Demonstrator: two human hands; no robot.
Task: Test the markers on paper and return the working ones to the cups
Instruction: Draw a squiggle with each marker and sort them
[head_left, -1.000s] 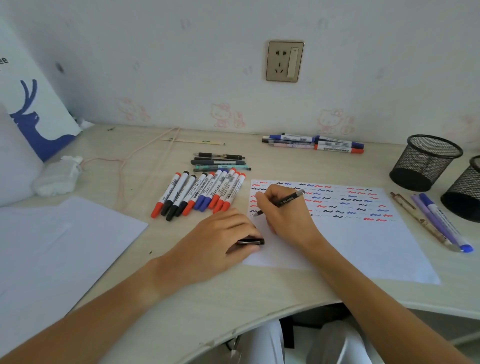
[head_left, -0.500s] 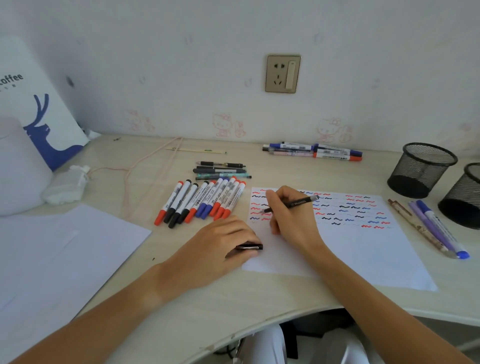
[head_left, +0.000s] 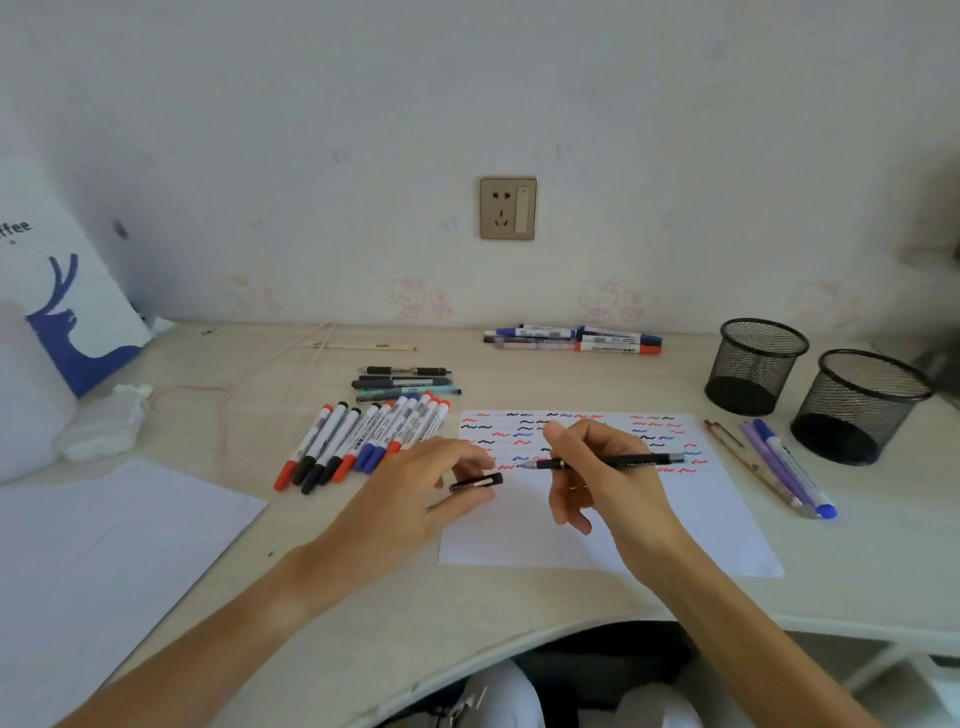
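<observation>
Black letters "ffee" show on the white bag (head_left: 57, 291) at the far left, above a blue deer shape. The print on the pens is too small to read.

The right hand (head_left: 608, 473) pinches a thin black pen (head_left: 613, 461) and holds it flat over the paper (head_left: 597, 525), tip pointing left. The left hand (head_left: 415, 499) pinches the pen's black cap (head_left: 477, 481) just beside that tip, not touching it.

The paper lies on the pale wooden desk (head_left: 467, 613). Its top part is full of little wavy lines in red, blue and black.

A row of markers (head_left: 363, 441) with red, black and blue caps lies left of the paper. A few dark pens (head_left: 405, 382) lie just behind them. More markers (head_left: 576, 339) lie by the wall. Three pens (head_left: 774, 467) lie right of the paper, near two black mesh cups (head_left: 815, 384). Another white sheet (head_left: 104, 561) lies at the left.
</observation>
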